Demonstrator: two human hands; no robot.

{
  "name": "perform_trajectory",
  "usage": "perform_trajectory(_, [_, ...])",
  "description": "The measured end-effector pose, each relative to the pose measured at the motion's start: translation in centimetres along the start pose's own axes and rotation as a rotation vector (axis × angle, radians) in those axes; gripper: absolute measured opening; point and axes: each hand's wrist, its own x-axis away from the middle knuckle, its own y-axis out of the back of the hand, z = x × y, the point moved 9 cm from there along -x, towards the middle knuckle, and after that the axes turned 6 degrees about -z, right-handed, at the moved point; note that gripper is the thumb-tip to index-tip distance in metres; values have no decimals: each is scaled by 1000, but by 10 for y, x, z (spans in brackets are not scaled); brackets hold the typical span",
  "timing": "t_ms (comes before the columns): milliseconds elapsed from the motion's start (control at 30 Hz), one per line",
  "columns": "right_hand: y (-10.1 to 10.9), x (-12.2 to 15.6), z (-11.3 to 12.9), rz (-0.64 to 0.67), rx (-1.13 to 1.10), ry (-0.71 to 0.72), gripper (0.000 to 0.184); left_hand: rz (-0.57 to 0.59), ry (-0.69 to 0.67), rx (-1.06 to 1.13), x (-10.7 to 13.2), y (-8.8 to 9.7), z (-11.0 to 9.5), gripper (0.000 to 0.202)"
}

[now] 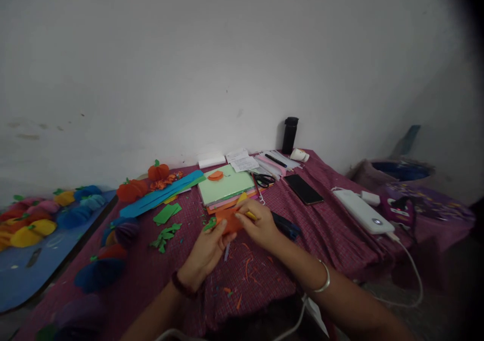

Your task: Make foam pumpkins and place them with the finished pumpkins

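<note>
Over the near middle of the cloth, my left hand [207,253] pinches a folded piece of orange paper [229,221] between thumb and fingers. A bit of green paper [210,224] shows at its left end. My right hand [262,227] closes on the paper's right side, and a slim yellow object [251,215] is tucked in its fingers; its kind is unclear. Just behind the hands lies a stack of coloured sheets [227,187] with orange paper cutouts [216,176] on top. Orange scraps [248,269] are scattered below the hands.
Green cut pieces [165,236], blue strips [161,195] and paper pumpkins [101,270] lie left; more pumpkins sit on a blue surface [22,280]. Black scissors [263,180], a phone [303,188], a black bottle [290,135] and a corded power bank [359,211] lie right.
</note>
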Motion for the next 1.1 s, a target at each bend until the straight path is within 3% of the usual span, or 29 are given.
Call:
perform_trajectory(133, [0, -2, -1, 7, -32, -9, 14, 35, -81, 112, -2, -2, -7, 20])
perform_trajectory(467, [1, -4, -16, -32, -67, -65, 13, 58, -226, 13, 6, -8, -25, 24])
perform_trajectory(667, [1, -6, -9, 19, -68, -13, 9, 138, -154, 139, 5, -15, -32, 32])
perform_trajectory(933, [3, -8, -6, 47, -56, 45, 17, 174, -214, 91, 6, -12, -41, 27])
perform_trajectory(1033, [3, -14, -26, 156, 132, -37, 30, 91, -294, 52, 3, 3, -57, 18])
perform_trajectory(1100, [-4, -12, -47, 336, 370, -109, 44, 14, -375, 36, 0, 15, -72, 16])
